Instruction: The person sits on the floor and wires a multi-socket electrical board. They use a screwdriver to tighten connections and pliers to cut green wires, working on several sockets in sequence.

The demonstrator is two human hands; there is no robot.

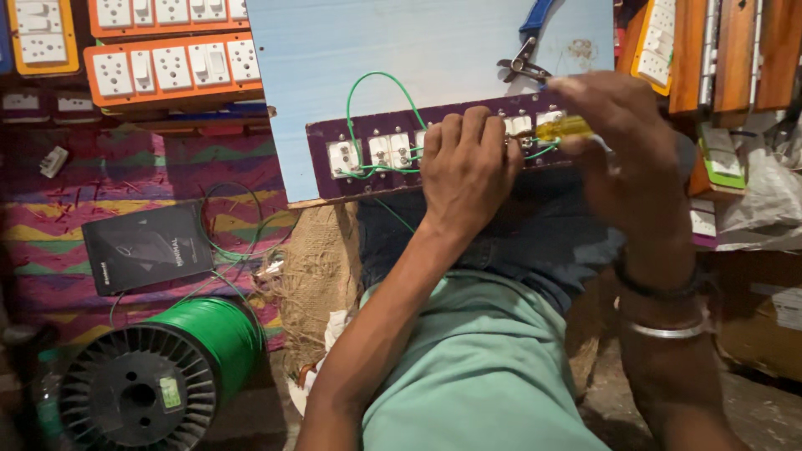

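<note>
Left hand: the left hand point(468, 167) is lying knuckles-up at centre frame, fingers curled together and pressing down on the purple board point(322, 179); it is clamping nothing, only pinning the board.
Right hand: the right hand point(622, 138) is sitting at upper right of centre, fingers closed around the yellow-handled screwdriver point(564, 128).
Screwdriver axis: its long axis is running nearly level across the frame, handle in the right hand and the shaft end pointing left toward the left fingertips; the tip itself is hidden behind those fingers.
Board: the purple board is lying as a long strip from left of centre to the right hand, tilting slightly up to the right, resting on the lower edge of a pale blue panel point(434, 50).
Key relation: the work point is lying just left of the right hand and just beyond the left fingertips, so both hands are meeting at the same spot; the right one is bringing the tool, the left one is steadying.
Sockets: white sockets point(368, 153) are sitting in a row along the board, left of the left hand.
Wire: green wire point(380, 79) is looping up over the panel and running along the sockets.
Pliers: blue-handled pliers point(525, 58) are lying on the panel just above the screwdriver.
Spool: a spool point(163, 367) of green wire is standing at lower left, well apart from both hands.
</note>
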